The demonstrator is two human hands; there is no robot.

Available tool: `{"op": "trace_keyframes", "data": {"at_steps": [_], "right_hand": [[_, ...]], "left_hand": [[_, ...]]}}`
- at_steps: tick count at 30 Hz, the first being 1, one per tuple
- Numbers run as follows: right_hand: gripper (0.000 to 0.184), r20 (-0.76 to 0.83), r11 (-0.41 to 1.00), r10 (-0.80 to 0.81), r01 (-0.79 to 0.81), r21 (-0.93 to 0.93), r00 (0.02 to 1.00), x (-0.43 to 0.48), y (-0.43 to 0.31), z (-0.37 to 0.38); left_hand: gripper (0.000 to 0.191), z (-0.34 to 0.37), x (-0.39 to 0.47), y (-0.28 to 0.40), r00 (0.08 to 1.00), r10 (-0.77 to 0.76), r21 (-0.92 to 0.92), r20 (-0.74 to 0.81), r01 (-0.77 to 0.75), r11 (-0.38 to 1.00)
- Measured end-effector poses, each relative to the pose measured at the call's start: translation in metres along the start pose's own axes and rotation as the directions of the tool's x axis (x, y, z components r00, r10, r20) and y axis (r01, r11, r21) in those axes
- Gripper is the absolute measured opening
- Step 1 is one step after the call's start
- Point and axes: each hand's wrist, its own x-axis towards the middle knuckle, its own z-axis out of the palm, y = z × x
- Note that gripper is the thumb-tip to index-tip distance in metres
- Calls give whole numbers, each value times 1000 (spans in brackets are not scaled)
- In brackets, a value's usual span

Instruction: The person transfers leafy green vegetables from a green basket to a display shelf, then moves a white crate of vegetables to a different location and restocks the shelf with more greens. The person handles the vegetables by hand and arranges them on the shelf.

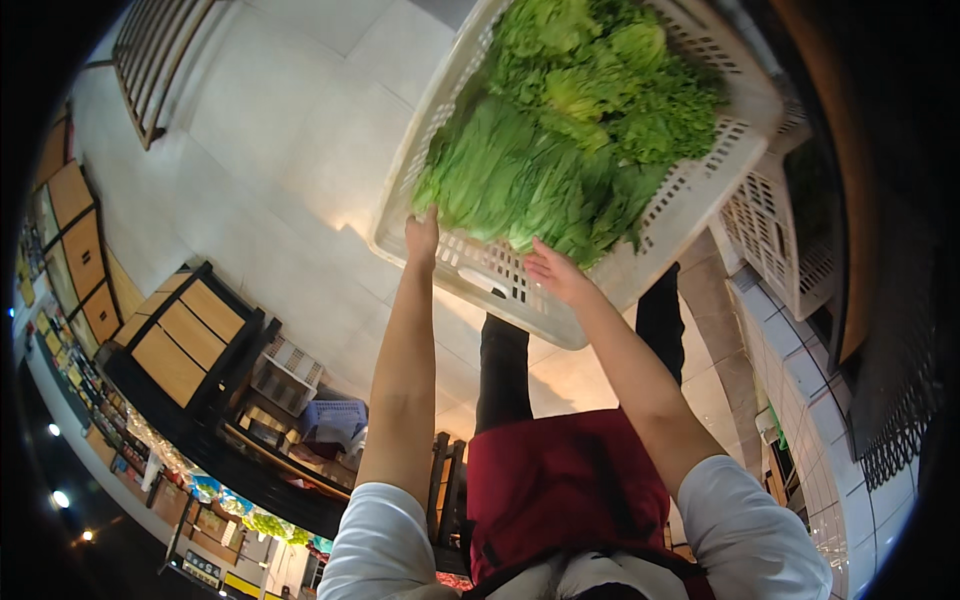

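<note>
A large white plastic crate [465, 270] with perforated sides lies before me, filled with leafy greens. Long-leaved lettuce [510, 172] fills its near part; frilly green lettuce [600, 75] lies in the far part. My left hand [423, 236] is at the crate's near left, by the ends of the long leaves, its fingers partly hidden; whether it grips leaves is unclear. My right hand [555, 274] is over the near wall, right of the crate's handle slot, fingers apart, fingertips close to the leaf ends.
More white crates [765, 217] stand at the right beside a white tiled ledge [795, 360]. A slatted rack [161, 60] is on the tiled floor at the upper left. Wooden display cabinets [187, 330], a blue basket [334, 420] and stocked produce shelves line the left.
</note>
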Motion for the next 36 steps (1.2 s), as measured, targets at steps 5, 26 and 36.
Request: {"op": "trace_keyframes", "data": {"at_steps": [5, 26, 36], "right_hand": [[101, -224, 940, 39, 41, 340, 974, 71, 38, 39], [61, -35, 876, -75, 82, 476, 997, 56, -40, 77], [56, -127, 870, -80, 131, 476, 989, -57, 9, 101]], "left_hand": [[83, 22, 43, 10, 991, -135, -258, -23, 125, 958], [85, 9, 55, 89, 867, 296, 55, 402, -345, 937], [95, -71, -64, 97, 824, 379, 30, 421, -430, 902]]}}
